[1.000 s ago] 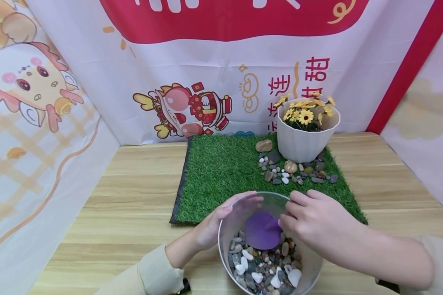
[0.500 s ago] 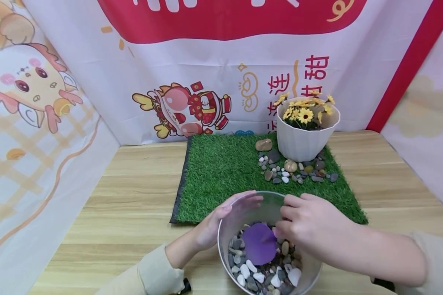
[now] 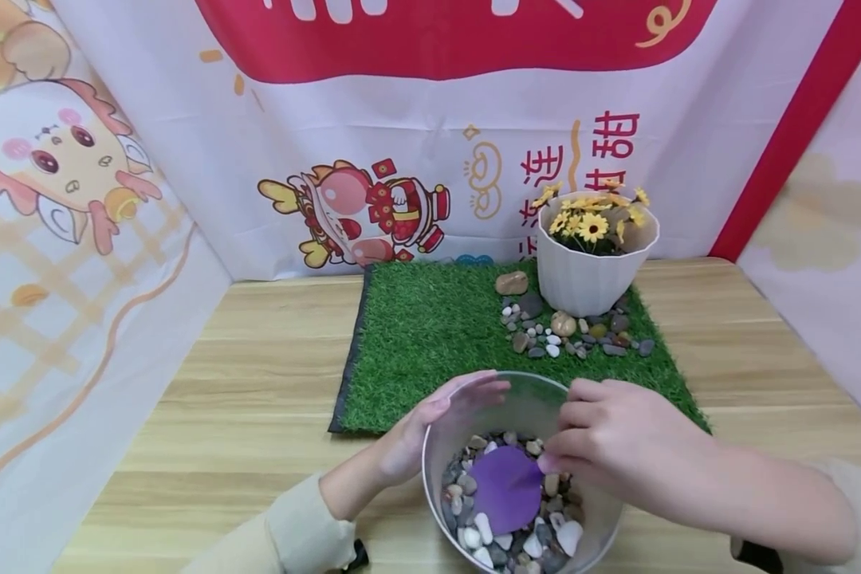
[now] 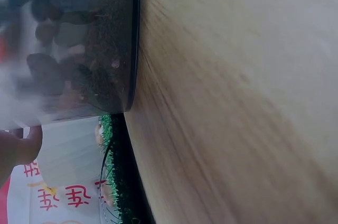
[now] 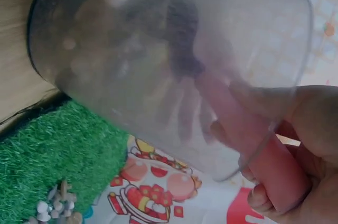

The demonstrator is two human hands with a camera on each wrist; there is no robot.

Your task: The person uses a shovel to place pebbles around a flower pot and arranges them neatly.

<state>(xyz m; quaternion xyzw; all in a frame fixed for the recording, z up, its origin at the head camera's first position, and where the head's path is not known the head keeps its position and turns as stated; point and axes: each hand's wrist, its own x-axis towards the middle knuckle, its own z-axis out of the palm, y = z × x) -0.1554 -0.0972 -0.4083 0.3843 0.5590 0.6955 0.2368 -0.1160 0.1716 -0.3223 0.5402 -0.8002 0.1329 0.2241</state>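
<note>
In the head view, a clear round tub (image 3: 594,542) holds pebbles (image 3: 472,537) in white, grey and brown. My left hand (image 3: 410,443) lies against the tub's left outer wall, fingers extended along it near the rim. My right hand (image 3: 606,437) reaches over the right rim and grips a small toy shovel, whose purple blade (image 3: 508,490) rests flat-side up on the pebbles. The right wrist view shows my fingers wrapped round its pink handle (image 5: 282,179), seen partly through the hazy tub wall. Dark soil-like material (image 4: 112,39) shows low in the tub in the left wrist view.
Behind the tub lies a green artificial grass mat (image 3: 430,343) on the wooden table (image 3: 244,383). A white pot (image 3: 590,279) of yellow flowers (image 3: 592,227) stands on its far right, with loose stones (image 3: 563,324) spread in front. Printed cloth hangs behind.
The purple blade has moved down and toward me in the tub, uncovering pebbles on the far side. The right hand has shifted slightly with it, while the left hand has kept its place.
</note>
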